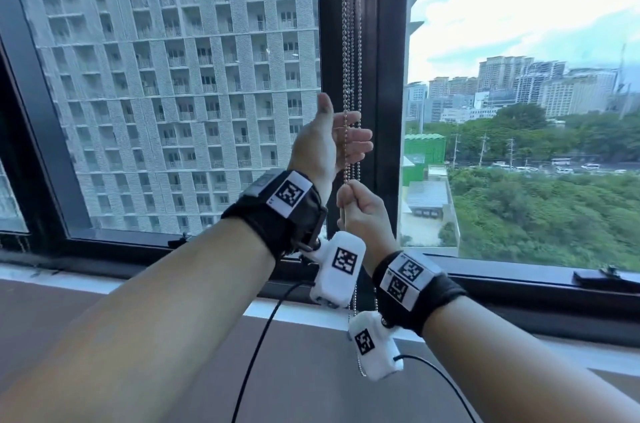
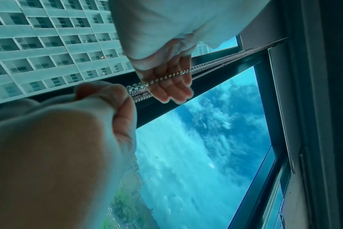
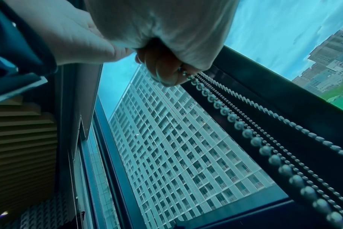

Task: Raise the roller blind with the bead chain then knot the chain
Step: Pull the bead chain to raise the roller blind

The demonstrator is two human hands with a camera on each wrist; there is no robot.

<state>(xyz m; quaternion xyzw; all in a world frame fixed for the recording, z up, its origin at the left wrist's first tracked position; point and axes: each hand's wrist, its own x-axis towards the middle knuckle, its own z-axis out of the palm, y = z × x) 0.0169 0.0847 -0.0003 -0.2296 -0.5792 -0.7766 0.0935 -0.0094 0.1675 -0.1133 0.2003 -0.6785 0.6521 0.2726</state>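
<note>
Several strands of bead chain [image 1: 350,42] hang along the dark window frame [image 1: 384,76] between the panes; our right hand [image 1: 363,204] pinches one strand low, fingers curled tight on it; our left hand [image 1: 329,142] is above, fingers [image 2: 174,86] spread loosely, a strand lying across them; we judge the raising nearly done, since both panes show clear; next we need slack for a knot; the roller blind itself is out of view.

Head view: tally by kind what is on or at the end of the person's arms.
Hands: 2 (left hand, right hand gripping the bead chain)
Black wristbands: 2
White camera units: 2
Black cables: 2
Total: 8
</note>
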